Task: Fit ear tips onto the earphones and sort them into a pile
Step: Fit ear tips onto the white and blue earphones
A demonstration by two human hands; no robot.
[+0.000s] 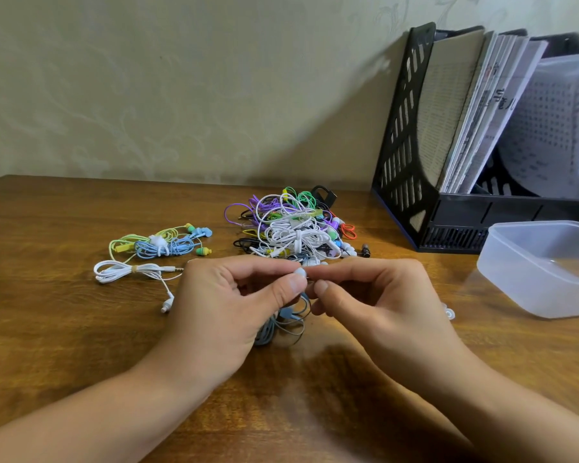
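Head view: my two hands meet over the brown wooden desk (81,345), just in front of the tangled heap of unsorted coloured earphones (291,227).
Left hand (228,305): thumb and forefinger are closed in a pinch on the small white soft ear tip (300,272), with the other fingers curled under; I hold it at the very fingertips so its opening faces my other hand.
Right hand (368,295): fingers are bent in, thumb and forefinger pinched together at the tip's edge, I judge on the earbud itself, though the bud is hidden behind my fingers.
Grey-blue earphone cable (281,325): it hangs in loops below my hands onto the desk, slack, so it does not pull on the bud while I press.
Finished pile: the white coiled earphone set (127,270) and the blue-and-yellow bundled earphones (161,243) lie to the left, well apart from the heap, to keep done from undone.
Clear plastic lidless tub (542,269): stands to the right near my right hand, probably for spare tips; one loose translucent tip (448,312) lies beside it.
Black slotted file rack (415,135): at the back right, holding papers.
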